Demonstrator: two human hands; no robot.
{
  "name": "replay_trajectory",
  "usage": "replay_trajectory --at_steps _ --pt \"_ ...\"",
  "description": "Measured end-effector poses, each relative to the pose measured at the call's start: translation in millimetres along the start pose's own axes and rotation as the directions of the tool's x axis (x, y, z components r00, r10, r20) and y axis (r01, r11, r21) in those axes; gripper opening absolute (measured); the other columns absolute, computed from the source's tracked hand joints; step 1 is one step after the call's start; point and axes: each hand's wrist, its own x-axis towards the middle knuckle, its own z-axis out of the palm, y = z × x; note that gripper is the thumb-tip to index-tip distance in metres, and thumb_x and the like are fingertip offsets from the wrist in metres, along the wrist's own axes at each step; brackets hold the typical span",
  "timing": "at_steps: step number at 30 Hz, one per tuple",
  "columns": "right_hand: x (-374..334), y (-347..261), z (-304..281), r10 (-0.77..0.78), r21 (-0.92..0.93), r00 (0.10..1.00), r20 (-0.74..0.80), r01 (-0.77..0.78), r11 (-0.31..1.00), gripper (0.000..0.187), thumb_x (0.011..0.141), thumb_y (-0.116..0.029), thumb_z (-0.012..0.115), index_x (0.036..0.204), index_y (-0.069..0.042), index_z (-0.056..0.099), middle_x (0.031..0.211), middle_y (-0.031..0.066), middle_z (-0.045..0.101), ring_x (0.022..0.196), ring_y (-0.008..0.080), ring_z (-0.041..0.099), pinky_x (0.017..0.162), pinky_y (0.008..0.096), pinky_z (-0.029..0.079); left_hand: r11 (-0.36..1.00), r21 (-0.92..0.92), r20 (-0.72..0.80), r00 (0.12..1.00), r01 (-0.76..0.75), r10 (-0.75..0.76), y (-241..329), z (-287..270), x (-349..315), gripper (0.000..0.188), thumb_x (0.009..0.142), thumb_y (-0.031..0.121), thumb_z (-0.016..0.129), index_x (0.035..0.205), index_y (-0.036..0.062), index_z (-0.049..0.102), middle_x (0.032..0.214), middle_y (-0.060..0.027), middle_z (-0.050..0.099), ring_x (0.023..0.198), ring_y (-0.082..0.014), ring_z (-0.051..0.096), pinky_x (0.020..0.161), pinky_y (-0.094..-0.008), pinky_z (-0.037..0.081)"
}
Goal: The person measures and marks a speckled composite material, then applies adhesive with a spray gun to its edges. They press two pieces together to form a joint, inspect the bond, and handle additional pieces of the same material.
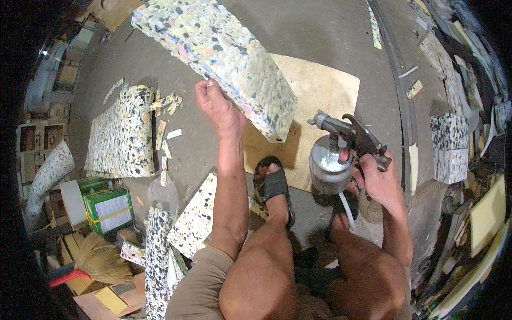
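A thick slab of speckled rebonded foam [229,58] is held up in front of me, tilted. My left hand [217,106] grips its near long edge, with the thumb showing on the side and the other fingers curled against it. My right hand [376,176] is wrapped round the handle of a metal spray gun [354,136] with a silver cup [328,165] hanging below it. The nozzle points left, toward the foam slab, and stands apart from it. A pale hose [346,208] runs down below the gun.
Under the slab lies a tan board [325,85] on the grey floor. A foam block [122,133] and offcuts [169,101] lie to the left, near a green box [106,208] and a straw broom [101,261]. More foam pieces [449,146] are piled at the right.
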Motion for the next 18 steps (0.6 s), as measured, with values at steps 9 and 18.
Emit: replay_trajectory --at_steps 9,18 --pt "-11 21 -7 0.02 -0.086 1.0 0.014 -0.019 0.996 0.036 0.098 -0.032 0.061 0.105 0.002 0.066 0.085 0.0041 0.068 0.078 0.0099 0.059 0.07 0.0276 0.049 0.983 -0.028 -0.017 0.983 0.183 -0.183 -28 -29 -10 0.012 0.105 0.016 0.048 0.111 0.0051 0.048 0.107 -0.0075 0.06 0.095 -0.0132 0.058 0.086 -0.0334 0.051" --pt "-27 36 -20 0.062 -0.096 0.997 0.046 -0.057 0.994 0.041 0.093 -0.036 0.064 0.107 0.002 0.065 0.093 0.0049 0.068 0.087 0.0135 0.061 0.079 0.0307 0.049 0.98 -0.112 -0.022 0.986 0.164 -0.167 -44 -37 -13 0.009 0.104 0.015 0.05 0.105 0.0063 0.048 0.105 -0.0071 0.06 0.099 -0.0144 0.056 0.092 -0.0355 0.046"
